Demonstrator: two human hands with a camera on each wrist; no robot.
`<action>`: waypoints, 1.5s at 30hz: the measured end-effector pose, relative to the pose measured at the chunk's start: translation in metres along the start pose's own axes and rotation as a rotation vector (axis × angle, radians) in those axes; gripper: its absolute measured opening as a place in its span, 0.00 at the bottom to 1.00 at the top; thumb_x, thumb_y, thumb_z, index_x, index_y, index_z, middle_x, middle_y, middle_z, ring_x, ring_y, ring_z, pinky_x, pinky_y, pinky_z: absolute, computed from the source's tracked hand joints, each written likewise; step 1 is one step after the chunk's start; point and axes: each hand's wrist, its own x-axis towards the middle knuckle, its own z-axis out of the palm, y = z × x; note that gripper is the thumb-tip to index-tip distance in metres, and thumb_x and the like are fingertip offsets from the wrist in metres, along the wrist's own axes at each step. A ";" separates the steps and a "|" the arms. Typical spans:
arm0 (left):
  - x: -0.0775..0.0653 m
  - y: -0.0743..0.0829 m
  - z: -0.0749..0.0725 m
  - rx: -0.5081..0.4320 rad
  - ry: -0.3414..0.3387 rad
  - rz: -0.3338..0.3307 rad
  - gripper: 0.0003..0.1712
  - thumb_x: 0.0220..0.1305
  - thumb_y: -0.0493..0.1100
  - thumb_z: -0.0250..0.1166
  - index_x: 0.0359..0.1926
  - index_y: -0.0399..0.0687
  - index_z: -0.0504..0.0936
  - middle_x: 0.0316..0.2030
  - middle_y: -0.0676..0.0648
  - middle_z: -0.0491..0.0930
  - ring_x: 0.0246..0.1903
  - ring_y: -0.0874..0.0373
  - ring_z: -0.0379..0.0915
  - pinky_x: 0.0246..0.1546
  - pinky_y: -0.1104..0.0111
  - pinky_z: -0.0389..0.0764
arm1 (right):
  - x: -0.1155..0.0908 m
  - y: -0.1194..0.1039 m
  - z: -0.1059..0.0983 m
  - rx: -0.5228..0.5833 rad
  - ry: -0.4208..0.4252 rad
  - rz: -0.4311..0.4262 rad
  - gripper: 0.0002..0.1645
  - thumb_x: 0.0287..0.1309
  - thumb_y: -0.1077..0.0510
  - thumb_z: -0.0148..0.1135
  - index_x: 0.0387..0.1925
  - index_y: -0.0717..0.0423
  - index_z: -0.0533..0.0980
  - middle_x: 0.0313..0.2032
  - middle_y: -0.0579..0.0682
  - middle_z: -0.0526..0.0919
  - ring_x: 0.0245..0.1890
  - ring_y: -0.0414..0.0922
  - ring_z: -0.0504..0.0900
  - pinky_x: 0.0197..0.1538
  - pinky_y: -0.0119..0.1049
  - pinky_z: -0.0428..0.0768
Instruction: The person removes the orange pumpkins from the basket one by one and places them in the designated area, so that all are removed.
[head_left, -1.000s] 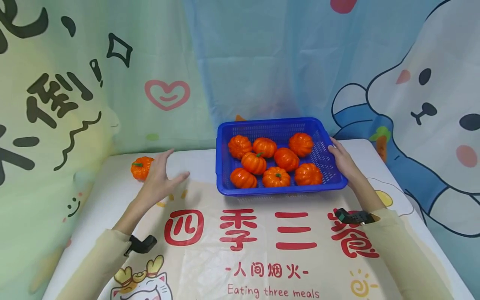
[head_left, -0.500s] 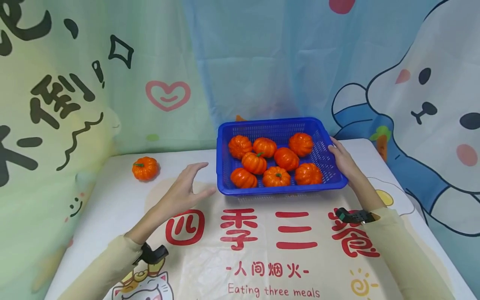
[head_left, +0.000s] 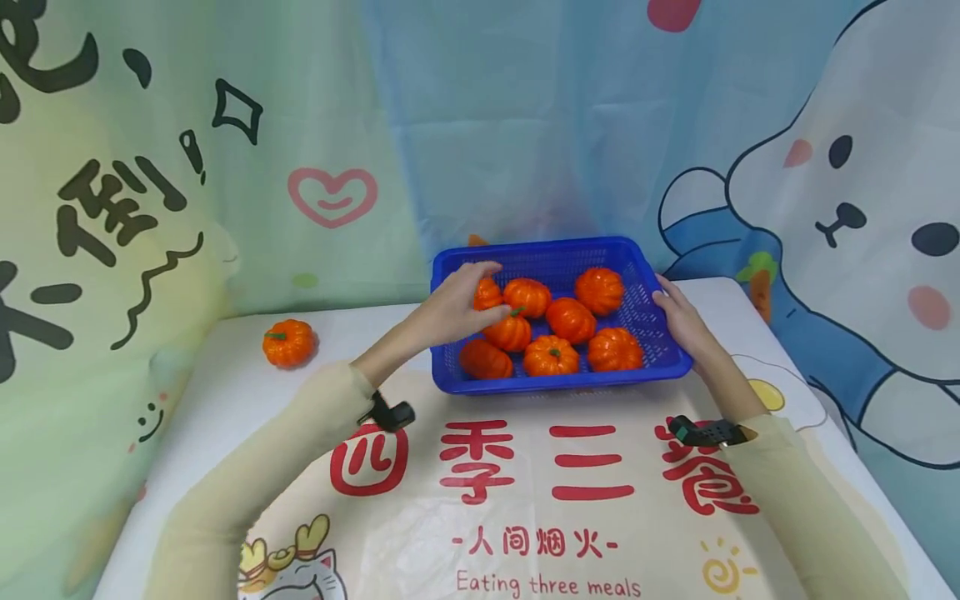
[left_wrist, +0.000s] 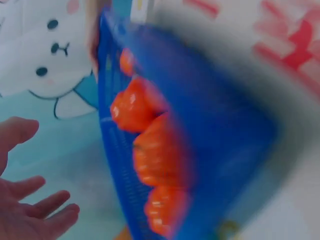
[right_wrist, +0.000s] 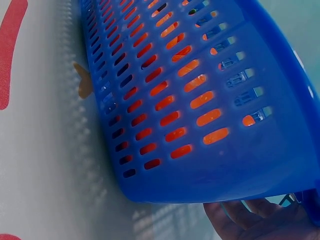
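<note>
A blue plastic basket (head_left: 450, 379) with slotted walls holds several small orange pumpkins (head_left: 615, 348). My right hand (head_left: 686, 321) grips the basket at its right end. In the right wrist view, the fingers (right_wrist: 250, 217) of that hand curl under the basket's end. Over the left side of the basket is my left hand (head_left: 457, 308), fingers spread and thumb apart, with nothing between them. It partly covers the pumpkins at the left. The left wrist view is blurred; there the left hand (left_wrist: 35, 205) shows open beside the basket rim.
One more orange pumpkin (head_left: 289, 343) with a green stem sits on the table at the far left. A printed cloth (head_left: 547, 458) with red characters covers the table. Behind stands a patterned curtain (head_left: 517, 125). Each wrist wears a black camera (head_left: 390, 412).
My left hand has moved right, from beside the lone pumpkin across to above the basket's left side. The right hand and the basket have stayed in place.
</note>
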 end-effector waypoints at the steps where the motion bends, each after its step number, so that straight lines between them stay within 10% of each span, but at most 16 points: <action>1: 0.018 0.006 0.001 0.004 -0.008 -0.008 0.38 0.66 0.54 0.61 0.71 0.44 0.60 0.68 0.40 0.65 0.67 0.47 0.62 0.67 0.54 0.68 | 0.001 0.000 0.000 0.001 -0.001 -0.001 0.38 0.74 0.37 0.26 0.76 0.40 0.30 0.76 0.62 0.41 0.74 0.65 0.49 0.73 0.65 0.48; 8: 0.132 0.039 0.041 0.014 -0.103 -0.080 0.32 0.70 0.53 0.56 0.70 0.46 0.63 0.68 0.43 0.66 0.68 0.50 0.62 0.68 0.60 0.66 | 0.002 -0.002 -0.003 0.013 0.005 0.009 0.37 0.74 0.40 0.26 0.76 0.41 0.30 0.76 0.62 0.40 0.75 0.65 0.47 0.74 0.65 0.46; 14: 0.167 0.045 0.083 0.011 -0.188 -0.209 0.33 0.71 0.55 0.55 0.72 0.52 0.61 0.71 0.49 0.63 0.70 0.53 0.61 0.69 0.62 0.65 | 0.003 -0.002 0.002 0.017 0.003 0.004 0.36 0.75 0.42 0.25 0.76 0.40 0.30 0.77 0.61 0.39 0.75 0.64 0.45 0.74 0.65 0.44; 25: 0.177 0.038 0.116 -0.006 -0.209 -0.277 0.35 0.69 0.61 0.54 0.72 0.59 0.61 0.72 0.52 0.61 0.75 0.53 0.49 0.73 0.59 0.60 | -0.003 -0.007 0.005 0.016 0.005 0.013 0.35 0.75 0.42 0.25 0.76 0.40 0.30 0.77 0.60 0.40 0.75 0.64 0.47 0.74 0.65 0.45; 35: 0.174 0.040 0.127 0.009 -0.142 -0.307 0.32 0.57 0.64 0.66 0.54 0.59 0.62 0.51 0.49 0.71 0.50 0.53 0.68 0.50 0.62 0.75 | -0.008 -0.012 0.008 0.011 -0.005 0.013 0.36 0.75 0.42 0.25 0.76 0.42 0.30 0.77 0.61 0.40 0.75 0.65 0.47 0.72 0.67 0.46; 45: 0.142 0.041 0.064 -0.010 0.006 0.019 0.44 0.57 0.64 0.66 0.69 0.51 0.61 0.60 0.44 0.64 0.51 0.55 0.72 0.50 0.67 0.80 | 0.001 -0.001 0.004 0.012 -0.006 -0.013 0.36 0.75 0.40 0.25 0.76 0.41 0.31 0.77 0.61 0.41 0.75 0.65 0.47 0.74 0.65 0.45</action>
